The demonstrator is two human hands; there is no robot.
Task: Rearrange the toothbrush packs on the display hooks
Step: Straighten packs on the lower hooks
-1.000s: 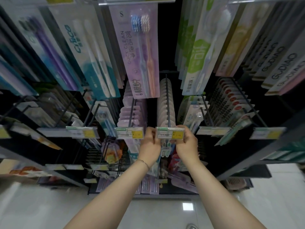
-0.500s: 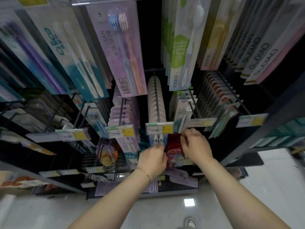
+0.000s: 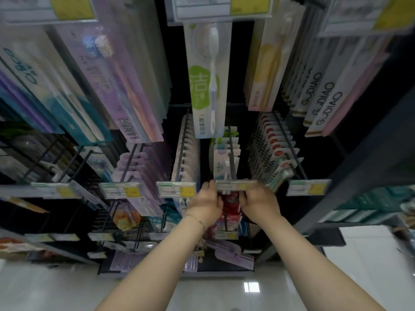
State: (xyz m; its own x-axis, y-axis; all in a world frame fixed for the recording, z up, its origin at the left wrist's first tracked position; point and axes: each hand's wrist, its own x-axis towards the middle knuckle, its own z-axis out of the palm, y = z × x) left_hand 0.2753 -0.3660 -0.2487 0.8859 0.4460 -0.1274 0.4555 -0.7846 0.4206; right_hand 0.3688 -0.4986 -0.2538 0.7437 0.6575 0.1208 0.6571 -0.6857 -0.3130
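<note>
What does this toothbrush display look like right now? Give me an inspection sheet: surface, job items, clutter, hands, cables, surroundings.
Surface: black wire display hooks, hung in rows.
Job's things: toothbrush packs hang on a hook behind a price tag.
Clutter: red packs on the row below.
Hands: left hand and right hand at the tag's two ends; grip unclear in the blur.
Cables: nothing seen.
Surroundings: pale tiled floor below the rack.

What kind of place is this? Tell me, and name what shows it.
Most likely a shop's dental-care aisle: packaged toothbrushes hang in rows on wire hooks, each hook fronted by a price tag.
</note>
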